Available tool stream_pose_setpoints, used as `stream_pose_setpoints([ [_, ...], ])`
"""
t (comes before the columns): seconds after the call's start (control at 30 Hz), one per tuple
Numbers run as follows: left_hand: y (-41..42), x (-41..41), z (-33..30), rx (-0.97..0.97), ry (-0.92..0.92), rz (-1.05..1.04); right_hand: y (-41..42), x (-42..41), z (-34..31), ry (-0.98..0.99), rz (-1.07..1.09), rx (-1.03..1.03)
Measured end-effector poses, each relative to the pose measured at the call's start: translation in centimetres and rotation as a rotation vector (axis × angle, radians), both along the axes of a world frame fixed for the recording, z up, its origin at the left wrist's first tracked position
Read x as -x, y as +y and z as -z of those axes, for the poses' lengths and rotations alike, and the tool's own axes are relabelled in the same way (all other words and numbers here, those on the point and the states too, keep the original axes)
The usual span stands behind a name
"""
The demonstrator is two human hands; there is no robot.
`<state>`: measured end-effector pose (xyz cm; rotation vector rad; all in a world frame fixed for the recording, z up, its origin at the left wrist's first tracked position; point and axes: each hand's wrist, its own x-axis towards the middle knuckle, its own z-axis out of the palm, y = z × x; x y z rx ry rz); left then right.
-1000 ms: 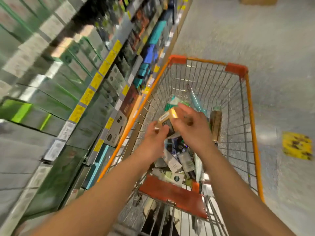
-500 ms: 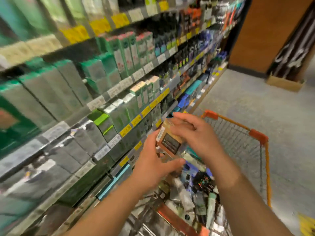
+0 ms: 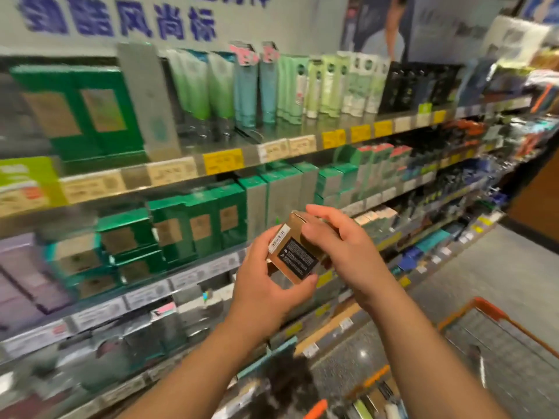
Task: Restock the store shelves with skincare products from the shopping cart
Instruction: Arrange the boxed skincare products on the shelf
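At 9 o'clock, green boxes point(image 3: 193, 228) fill the middle shelf point(image 3: 169, 278); the view is blurred, so labels are unreadable. Your left hand point(image 3: 266, 285) cups the gold box point(image 3: 295, 251) from below, thumb and fingers curled round its lower edges. Box sits at centre frame, tilted, black label panel facing you, in front of the shelves and not yet on any. Your right hand point(image 3: 338, 246) pinches its top end, fingers bent over the flap. At 5 o'clock, the cart point(image 3: 484, 309) rim shows.

Risks: 1) No gold stock is discernible in this bay; a hasty reach could misplace it. 2) Releasing 1 hand early may let the tilted box slip. 3) Tight rows could topple if nudged.
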<state>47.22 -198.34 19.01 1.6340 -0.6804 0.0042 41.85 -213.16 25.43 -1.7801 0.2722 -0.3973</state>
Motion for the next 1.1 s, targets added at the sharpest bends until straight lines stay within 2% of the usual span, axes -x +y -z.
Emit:
stream_pose_setpoints([
  [0.1,4.3,-2.3,-1.4,0.028,-0.014,-0.091,4.3,-3.2,-1.4,-0.041,-0.047,0.023],
  [0.3,12.6,-6.3,-3.4,0.052,-0.053,-0.265,12.4,-8.2,-3.2,-0.104,-0.133,-0.055],
  [0.6,22.3,-9.0,-5.8,0.084,-0.103,-0.464,21.8,-13.0,-5.4,-0.161,-0.276,-0.053],
  [1.1,30.0,-9.6,-9.2,0.159,-0.158,-0.732,29.2,-19.0,-7.7,-0.16,-0.641,-0.093],
])
